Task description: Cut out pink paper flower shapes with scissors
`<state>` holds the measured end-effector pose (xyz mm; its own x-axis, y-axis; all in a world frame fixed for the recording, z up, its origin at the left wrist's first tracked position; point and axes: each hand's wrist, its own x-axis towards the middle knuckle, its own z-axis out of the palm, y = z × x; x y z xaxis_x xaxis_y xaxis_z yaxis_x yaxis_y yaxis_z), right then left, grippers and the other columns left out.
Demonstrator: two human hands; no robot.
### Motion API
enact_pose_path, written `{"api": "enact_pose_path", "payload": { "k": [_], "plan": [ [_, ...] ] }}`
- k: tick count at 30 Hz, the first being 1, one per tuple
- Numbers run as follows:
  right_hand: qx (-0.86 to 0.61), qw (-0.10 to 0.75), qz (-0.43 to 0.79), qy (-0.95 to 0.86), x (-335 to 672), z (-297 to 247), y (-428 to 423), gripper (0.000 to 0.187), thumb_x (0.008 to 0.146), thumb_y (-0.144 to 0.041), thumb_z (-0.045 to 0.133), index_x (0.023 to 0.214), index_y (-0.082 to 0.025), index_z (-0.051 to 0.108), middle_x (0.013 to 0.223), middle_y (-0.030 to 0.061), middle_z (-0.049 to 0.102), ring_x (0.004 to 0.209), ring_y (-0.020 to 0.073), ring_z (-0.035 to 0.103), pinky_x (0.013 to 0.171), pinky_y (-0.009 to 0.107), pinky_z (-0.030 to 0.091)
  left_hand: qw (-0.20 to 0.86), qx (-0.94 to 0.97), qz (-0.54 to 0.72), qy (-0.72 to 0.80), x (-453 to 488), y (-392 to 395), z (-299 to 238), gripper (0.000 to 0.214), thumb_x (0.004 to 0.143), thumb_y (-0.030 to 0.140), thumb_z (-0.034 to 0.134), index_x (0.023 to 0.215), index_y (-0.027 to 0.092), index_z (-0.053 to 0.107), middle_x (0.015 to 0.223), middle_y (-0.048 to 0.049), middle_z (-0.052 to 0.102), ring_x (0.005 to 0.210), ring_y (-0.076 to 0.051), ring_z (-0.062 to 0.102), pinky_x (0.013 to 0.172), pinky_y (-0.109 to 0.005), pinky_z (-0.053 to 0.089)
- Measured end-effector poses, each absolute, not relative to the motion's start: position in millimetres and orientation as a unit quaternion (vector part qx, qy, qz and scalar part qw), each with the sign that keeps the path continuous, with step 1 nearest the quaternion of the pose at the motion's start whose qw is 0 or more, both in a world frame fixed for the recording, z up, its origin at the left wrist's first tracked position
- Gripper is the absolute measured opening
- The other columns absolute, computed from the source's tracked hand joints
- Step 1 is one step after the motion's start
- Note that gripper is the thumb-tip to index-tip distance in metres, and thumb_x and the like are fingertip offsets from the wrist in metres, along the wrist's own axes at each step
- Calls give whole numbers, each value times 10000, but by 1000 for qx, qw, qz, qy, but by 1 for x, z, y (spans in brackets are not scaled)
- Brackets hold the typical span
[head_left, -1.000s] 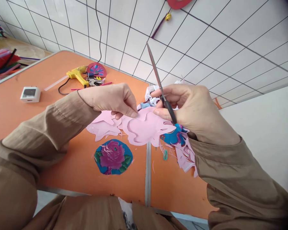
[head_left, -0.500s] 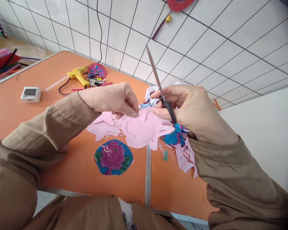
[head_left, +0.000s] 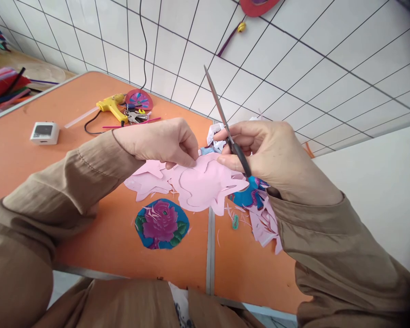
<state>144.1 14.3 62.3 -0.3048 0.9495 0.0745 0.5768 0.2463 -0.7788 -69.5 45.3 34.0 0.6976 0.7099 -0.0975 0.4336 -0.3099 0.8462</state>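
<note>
Between the thumb and fingers of my left hand [head_left: 169,142] is the upper edge of a wavy-edged pink paper cutout [head_left: 210,187]. A curved slit runs inside its outline. My right hand [head_left: 259,146] holds scissors [head_left: 239,157] with black handles, the blades pointing up and away and looking closed. My right thumb and a finger also come to the paper's upper right edge; whether they pinch it I cannot tell. More pink cut paper [head_left: 148,182] lies under and left of the cutout. Nearer to me lies a blue fabric piece with a purple rose [head_left: 162,223].
On the orange table [head_left: 99,246] lie a yellow glue gun [head_left: 111,107], keys [head_left: 136,117], a white charger block [head_left: 44,133] and a green clip [head_left: 235,222]. Pink scraps [head_left: 264,223] pile by my right sleeve. A tiled wall [head_left: 177,50] stands behind.
The scissors' tip has tilted slightly to the left. Both hands and the pink paper are nearly where they were.
</note>
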Motion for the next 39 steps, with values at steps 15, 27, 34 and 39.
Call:
{"api": "enact_pose_path", "payload": {
  "k": [15, 27, 34, 39],
  "plan": [
    [-497, 236, 296, -781, 130, 69, 14, 285, 659, -169, 767, 936, -234, 755, 697, -4, 699, 658, 181, 645, 521, 274, 497, 451, 808, 137, 355, -68, 42, 36, 122, 680, 137, 577, 578, 153, 641, 466, 13, 518, 442, -85, 460, 455, -237, 274],
    [-494, 256, 313, -770, 127, 72, 10, 242, 674, -121, 731, 883, -241, 731, 712, 31, 682, 680, 230, 655, 641, 376, 536, 500, 781, 130, 350, -74, 44, 45, 240, 798, 240, 640, 579, 142, 622, 455, 10, 518, 439, -91, 464, 482, -236, 342],
    [-503, 262, 316, -761, 128, 70, 11, 241, 656, -133, 726, 868, -249, 725, 674, 7, 658, 613, 199, 622, 555, 341, 505, 505, 795, 117, 315, -76, 45, 48, 358, 908, 276, 594, 585, 125, 560, 457, 30, 471, 455, -54, 436, 474, -195, 319],
    [-503, 261, 325, -757, 128, 69, 13, 245, 642, -121, 732, 858, -234, 730, 630, -4, 631, 555, 164, 569, 484, 302, 451, 514, 793, 113, 307, -71, 46, 41, 388, 903, 253, 610, 544, 127, 529, 444, 34, 444, 437, -45, 419, 456, -205, 292]
  ]
}}
